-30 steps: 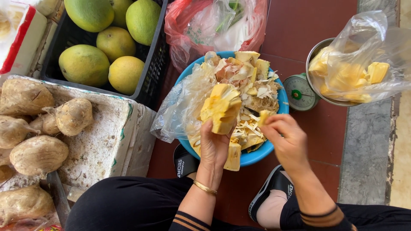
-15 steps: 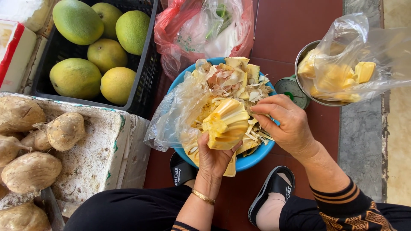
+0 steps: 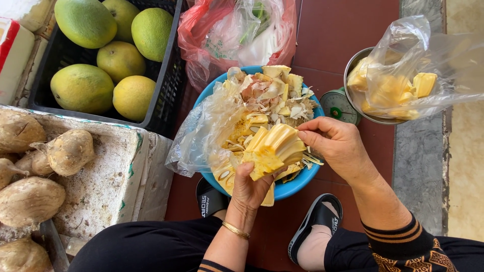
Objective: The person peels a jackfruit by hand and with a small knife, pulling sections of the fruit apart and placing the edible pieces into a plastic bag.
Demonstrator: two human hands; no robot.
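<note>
A person's left hand (image 3: 250, 189) is gripping a yellow jackfruit chunk (image 3: 273, 149) from below, fingers closed narrowly around its base, holding it just above the near rim of a blue basin (image 3: 297, 185); the right hand (image 3: 337, 146) is pinching the chunk's upper right edge, thumb and fingertips drawn tight together on the fibrous flesh; both hands are meeting on the same piece, with the left wrist wearing a thin gold bangle (image 3: 235, 230). Directly beyond the grip, the basin is holding a heap of pale peelings and rind scraps (image 3: 275, 95); to the left of the grip, a clear plastic bag (image 3: 201, 138) is draping over the basin's edge; farther beyond, a red plastic bag (image 3: 237, 35) is slumping open. To the right of the grip and beyond it, a metal bowl (image 3: 353, 108) lined with a clear bag is holding cleaned yellow fruit pods (image 3: 398, 88), with a small green scale (image 3: 337, 106) sitting just beside it. Well to the left of the grip, a black crate (image 3: 166, 80) is carrying green and yellow pomelos (image 3: 83, 88), and a white foam box (image 3: 108, 186) is holding brown tubers (image 3: 30, 199). Below the grip, two black sandals (image 3: 315, 216) are resting on the red floor (image 3: 348, 30).
</note>
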